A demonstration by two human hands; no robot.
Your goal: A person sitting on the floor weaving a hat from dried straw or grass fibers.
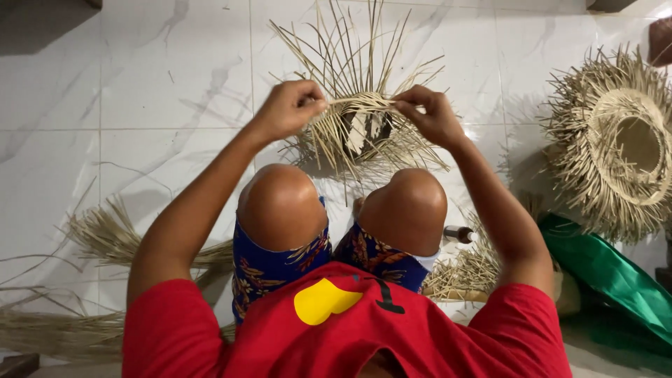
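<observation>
Both the left hand point(288, 108) and right hand point(432, 113) pinch a straw strand point(360, 103) across the half-woven straw hat point(360, 133) on the tiled floor point(140, 84) beyond the knees, its many loose ends unwoven, with finished hats point(623, 143) stacked at the floor's right edge.

Quick count, approx where stuff overlaps: 2 hands, left hand point(288, 106) & right hand point(432, 112), both pinching 1 straw strip point(360, 102). 1 half-woven straw piece point(358, 126) w/ loose ends sticking up, too many to count. 1 finished-looking straw hat point(619, 143) on the right. 2 loose straw bundles: 1 on the left point(105, 234), 1 by the right knee point(465, 269). 1 small dark bottle point(458, 234). 1 green cloth point(609, 273). 2 bare knees, obv.
</observation>
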